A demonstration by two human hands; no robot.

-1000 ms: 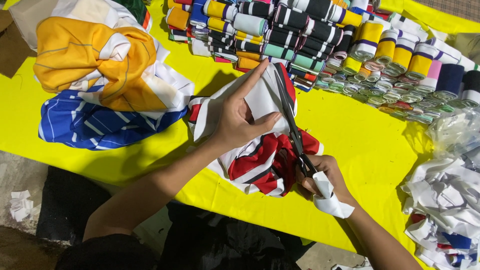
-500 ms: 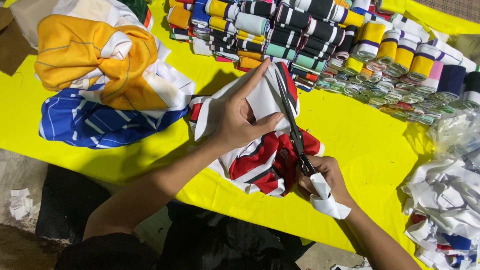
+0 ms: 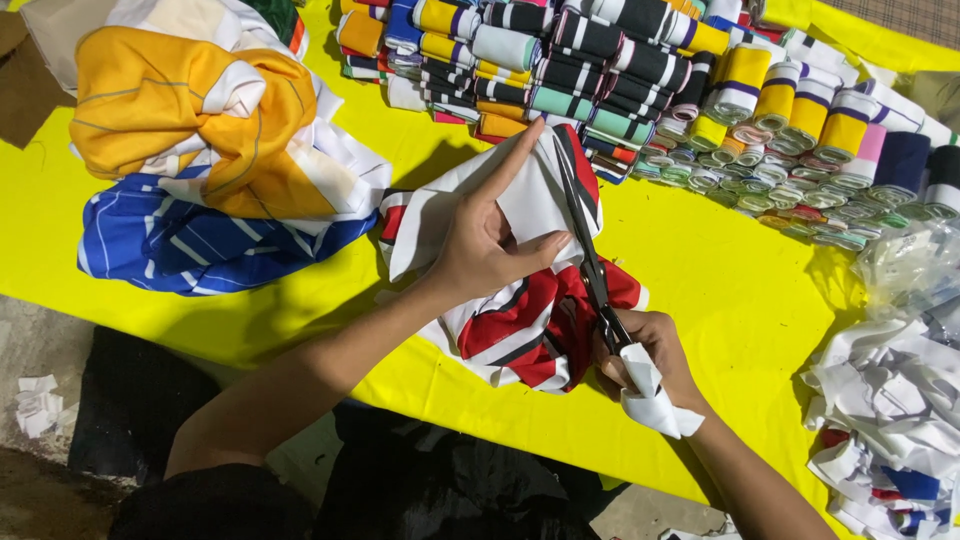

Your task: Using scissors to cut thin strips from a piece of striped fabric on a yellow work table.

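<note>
The left hand (image 3: 480, 245) lies open, pressing the striped cloth (image 3: 520, 320) flat, thumb just beside the blades. The right hand (image 3: 640, 360) grips the scissors (image 3: 585, 250), handles wrapped in white rag. The cloth looks light, soft and likely to bunch, so it is best pinned close to the cut. Beyond the fingertips sit fabric rolls (image 3: 620, 60); left, a cloth heap (image 3: 200, 160); right, scraps (image 3: 890, 400).
</note>
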